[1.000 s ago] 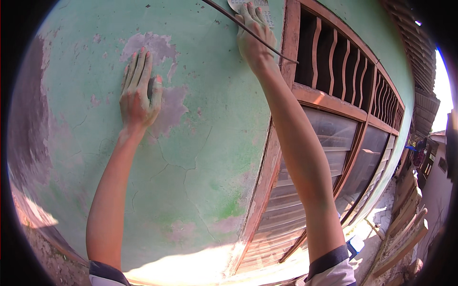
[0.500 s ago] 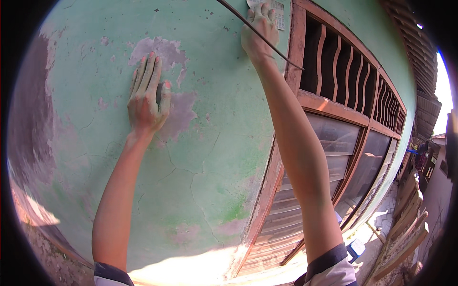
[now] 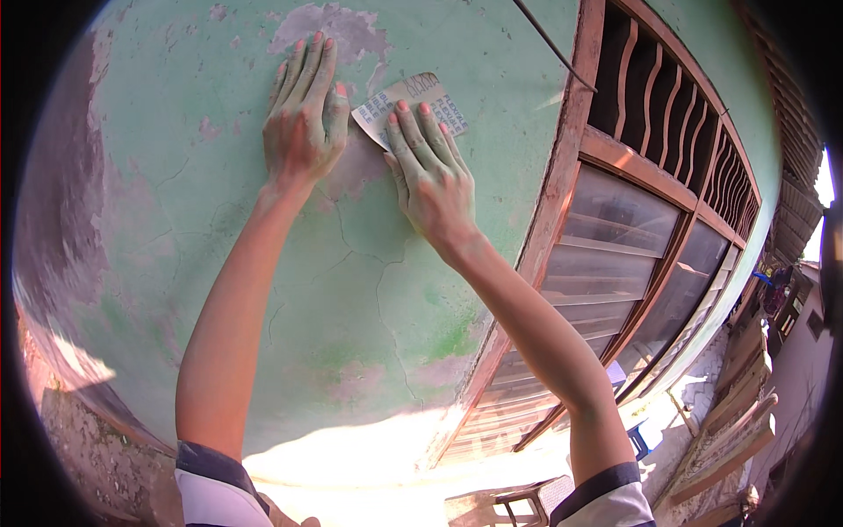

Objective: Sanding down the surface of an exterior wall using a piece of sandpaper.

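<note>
Green dust is coating my right hand (image 3: pixel 430 180), pressing sandpaper (image 3: pixel 411 105) flat near top centre; my left hand (image 3: pixel 303 123) is lying open alongside. Flaky wall (image 3: pixel 290 290) paint could snag and tear it.

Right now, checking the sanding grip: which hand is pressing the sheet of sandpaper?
The right hand: its fingers lie flat on the sandpaper sheet. The left hand rests bare on the green wall beside it.
</note>
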Motion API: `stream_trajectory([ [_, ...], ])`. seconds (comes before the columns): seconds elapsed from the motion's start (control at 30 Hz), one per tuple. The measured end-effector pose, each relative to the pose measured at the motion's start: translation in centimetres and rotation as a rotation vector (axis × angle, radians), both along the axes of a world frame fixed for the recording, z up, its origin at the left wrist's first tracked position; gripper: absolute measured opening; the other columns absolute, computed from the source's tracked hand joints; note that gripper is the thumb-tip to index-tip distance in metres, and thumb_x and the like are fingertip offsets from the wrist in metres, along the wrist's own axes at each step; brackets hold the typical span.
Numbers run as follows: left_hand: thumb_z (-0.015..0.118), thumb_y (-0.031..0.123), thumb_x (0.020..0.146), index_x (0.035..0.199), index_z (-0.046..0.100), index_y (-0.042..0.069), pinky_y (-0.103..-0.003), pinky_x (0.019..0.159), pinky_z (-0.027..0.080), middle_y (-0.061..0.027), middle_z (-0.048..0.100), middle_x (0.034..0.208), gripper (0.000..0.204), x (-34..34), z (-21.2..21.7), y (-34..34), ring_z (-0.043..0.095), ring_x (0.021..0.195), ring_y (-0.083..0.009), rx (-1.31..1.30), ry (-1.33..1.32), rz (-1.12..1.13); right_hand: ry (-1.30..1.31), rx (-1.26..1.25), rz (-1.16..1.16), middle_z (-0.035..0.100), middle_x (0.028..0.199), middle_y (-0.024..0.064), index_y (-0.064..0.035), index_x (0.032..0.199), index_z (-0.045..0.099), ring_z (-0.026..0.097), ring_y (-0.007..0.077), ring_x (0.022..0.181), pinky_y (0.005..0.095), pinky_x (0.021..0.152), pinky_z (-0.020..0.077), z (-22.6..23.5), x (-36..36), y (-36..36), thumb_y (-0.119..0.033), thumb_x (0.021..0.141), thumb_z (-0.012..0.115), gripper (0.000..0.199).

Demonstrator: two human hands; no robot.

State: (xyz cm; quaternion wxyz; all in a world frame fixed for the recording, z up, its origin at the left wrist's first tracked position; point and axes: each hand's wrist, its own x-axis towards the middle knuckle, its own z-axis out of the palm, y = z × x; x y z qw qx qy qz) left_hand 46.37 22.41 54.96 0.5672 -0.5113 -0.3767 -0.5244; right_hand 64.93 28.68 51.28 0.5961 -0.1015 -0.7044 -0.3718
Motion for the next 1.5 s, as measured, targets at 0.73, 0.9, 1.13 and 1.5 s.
stream_trajectory([
  [0.73,0.041,0.025,0.103,0.158,0.039,0.017,-0.056,0.122,0.020,-0.0129,0.028,0.166,0.055,-4.8,-6.9,-3.6,0.026,0.153,-0.0362,-0.221,-0.035,0.143,0.320,-0.244,-0.031,0.051,0.152,0.0142,-0.0017,0.142,0.057,0.043,0.0374,0.144,0.0455,0.116,0.0369,-6.7,-5.4,-2.8,-0.019,0.103,0.054,0.043],
  [0.9,0.041,0.026,0.104,0.158,0.038,0.018,-0.055,0.122,0.019,-0.0123,0.028,0.166,0.055,-4.9,-10.0,-4.2,0.026,0.153,-0.0356,-0.271,-0.073,0.155,-0.023,-0.254,-0.081,0.051,0.151,0.0152,-0.0003,0.143,0.055,0.044,0.0378,0.143,0.0453,0.117,0.0365,-12.9,-3.3,-3.0,-0.017,0.102,0.055,0.044],
  [1.13,0.043,0.028,0.104,0.158,0.039,0.019,-0.054,0.122,0.021,-0.0094,0.030,0.166,0.055,-5.7,-11.2,-4.4,0.027,0.152,-0.0342,-0.267,-0.088,0.168,0.358,-0.239,-0.092,0.051,0.151,0.0144,-0.0006,0.141,0.057,0.044,0.0375,0.143,0.0462,0.117,0.0369,-7.8,-4.7,-2.3,-0.016,0.101,0.057,0.043],
  [1.5,0.044,0.030,0.103,0.157,0.042,0.022,-0.054,0.123,0.021,-0.0079,0.031,0.166,0.054,-6.4,-11.9,-4.6,0.028,0.152,-0.0334,-0.258,-0.100,0.187,0.541,-0.333,-0.111,0.046,0.154,0.0170,0.0018,0.144,0.052,0.038,0.0379,0.146,0.0448,0.116,0.0379,-7.4,0.8,-0.6,-0.015,0.103,0.053,0.045],
])
